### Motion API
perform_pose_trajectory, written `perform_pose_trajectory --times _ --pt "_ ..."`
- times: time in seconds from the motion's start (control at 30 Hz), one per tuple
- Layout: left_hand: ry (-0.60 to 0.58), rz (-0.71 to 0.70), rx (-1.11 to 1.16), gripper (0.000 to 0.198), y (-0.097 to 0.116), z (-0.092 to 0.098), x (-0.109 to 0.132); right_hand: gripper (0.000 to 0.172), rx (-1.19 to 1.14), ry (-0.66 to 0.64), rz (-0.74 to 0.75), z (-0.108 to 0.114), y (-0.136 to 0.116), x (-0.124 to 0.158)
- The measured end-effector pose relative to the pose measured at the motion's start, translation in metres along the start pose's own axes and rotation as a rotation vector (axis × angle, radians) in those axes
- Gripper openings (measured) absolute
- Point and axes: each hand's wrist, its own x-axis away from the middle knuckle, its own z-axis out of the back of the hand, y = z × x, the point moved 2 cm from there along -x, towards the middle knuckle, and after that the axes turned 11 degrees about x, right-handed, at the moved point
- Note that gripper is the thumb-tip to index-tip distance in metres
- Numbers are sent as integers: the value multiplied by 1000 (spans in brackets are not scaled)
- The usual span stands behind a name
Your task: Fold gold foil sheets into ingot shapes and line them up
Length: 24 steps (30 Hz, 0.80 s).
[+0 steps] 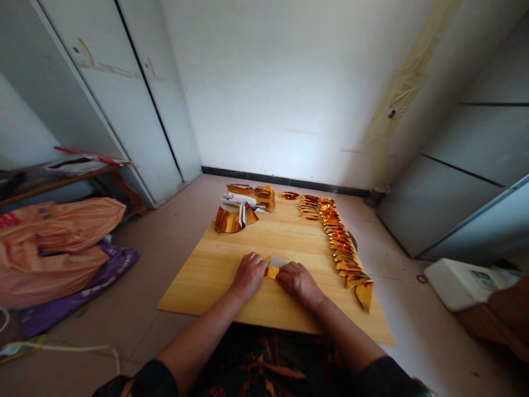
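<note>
Near the front of the wooden board [256, 242], a sheet of gold foil paper [271, 272] lies between my two hands, part of its pale underside showing and a gold strip folded over at the near edge. My left hand [250, 271] grips the left end of the fold with curled fingers. On the right end, my right hand [298, 280] presses with its fingers bent over the paper. Both thumbs are mostly hidden.
A long row of folded gold foil pieces [341, 242] runs down the board's right side. Stacks of gold sheets [231, 219] lie at the back left. An orange bag [61, 242] rests on the floor at left; a white foam box [458, 284] stands at right.
</note>
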Motion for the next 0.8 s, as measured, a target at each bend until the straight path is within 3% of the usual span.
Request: perform_pose_trajectory --times 0.23,0.47,0.63,0.8 --pt "10 -10 -30 11 10 5 10 20 169 -10 116 5 -9 1" --pt "35 19 -43 13 23 9 12 19 119 -47 7 -3 0 -5" --pt "23 18 -56 12 24 9 12 18 36 -54 100 0 7 -6" --pt "20 34 -69 14 26 10 11 24 116 -56 150 -1 5 -5"
